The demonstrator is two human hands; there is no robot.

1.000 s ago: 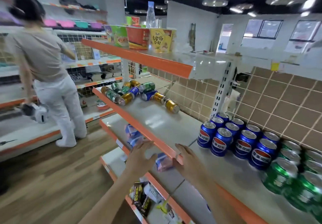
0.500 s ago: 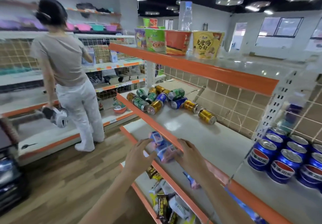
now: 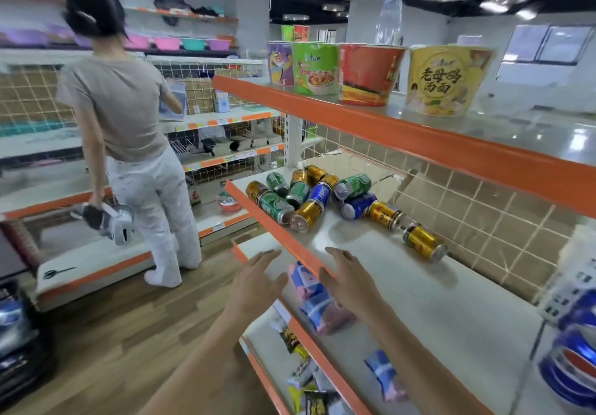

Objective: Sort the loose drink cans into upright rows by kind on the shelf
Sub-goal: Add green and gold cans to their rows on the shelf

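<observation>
Two bare hands reach forward, fingers spread and straight, holding nothing. Left hand (image 3: pixel 258 280) hovers out in front of the orange shelf edge (image 3: pixel 283 234); right hand (image 3: pixel 350 280) hovers over the near part of the middle shelf (image 3: pixel 429 305), just inside that edge. Loose drink cans (image 3: pixel 309 196) lie in a jumbled pile on their sides at the far left end of the same shelf, well apart from both hands: gold, green and blue kinds mixed, some touching. One gold can (image 3: pixel 424 242) lies alone to the right of the pile, near the tiled back wall. Upright blue cans (image 3: pixel 574 359) stand at the right frame edge, blurred. Top shelf carries a row of instant noodle cups (image 3: pixel 371 72) and a clear bottle (image 3: pixel 390 11). Snack packets (image 3: pixel 317 303) sit on the lower shelves below the hands. Another person (image 3: pixel 129 137) stands in the aisle at left, back turned, facing other shelving, holding a grey object low in one hand.
</observation>
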